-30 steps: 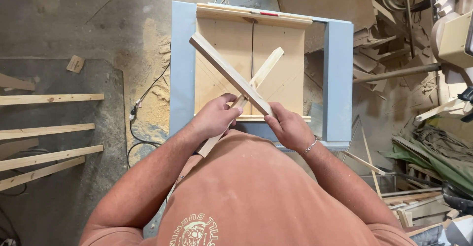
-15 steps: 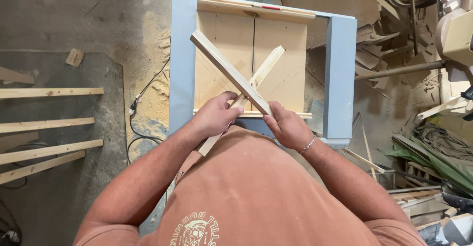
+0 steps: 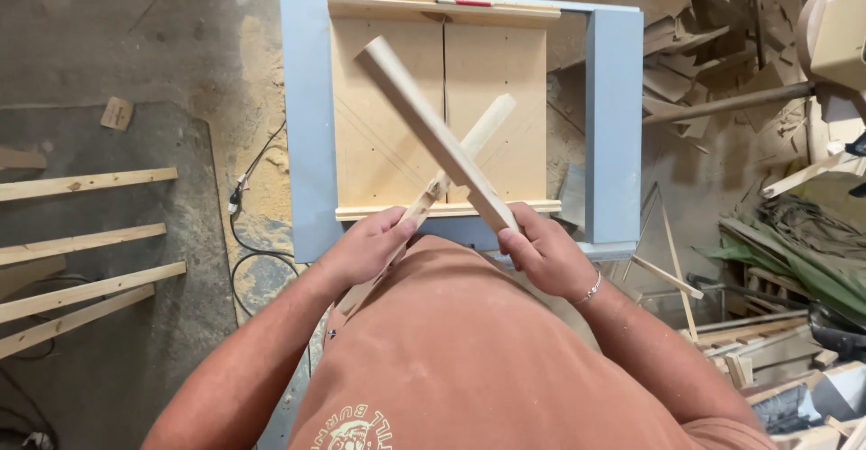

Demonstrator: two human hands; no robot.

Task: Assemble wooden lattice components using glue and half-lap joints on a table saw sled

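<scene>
**Two Strips Crossed Above the Sled**

Above the near edge of the worktop (image 3: pixel 307 143), both hands grip wooden strips. The left hand (image 3: pixel 365 247) is closed around the lower end of the thin strip (image 3: pixel 478 134), which runs up and to the right. The right hand (image 3: pixel 541 252) is closed around the near end of the thick strip (image 3: pixel 433 130), which runs up and to the left. The two strips cross in an X, the thick strip lying over the thin one; whether they touch at the crossing cannot be told.

Beneath them lies a plywood sled (image 3: pixel 379 143) with a front fence (image 3: pixel 442 208), a back fence (image 3: pixel 442 4) and a central slot. The blue worktop frames it on both sides.

Handling notes, as a judgement:
- Keep each grip near the strip's end, fingers wrapped fully, so the long free ends do not swing.
- Hold the crossing point steady over the sled's middle.
- Keep fingers away from the slot line.

Further out, four planks (image 3: pixel 86 234) lie on the floor to the left, a cable (image 3: pixel 257 170) runs through sawdust beside the worktop, and offcuts (image 3: pixel 722 62) are piled to the right.
</scene>
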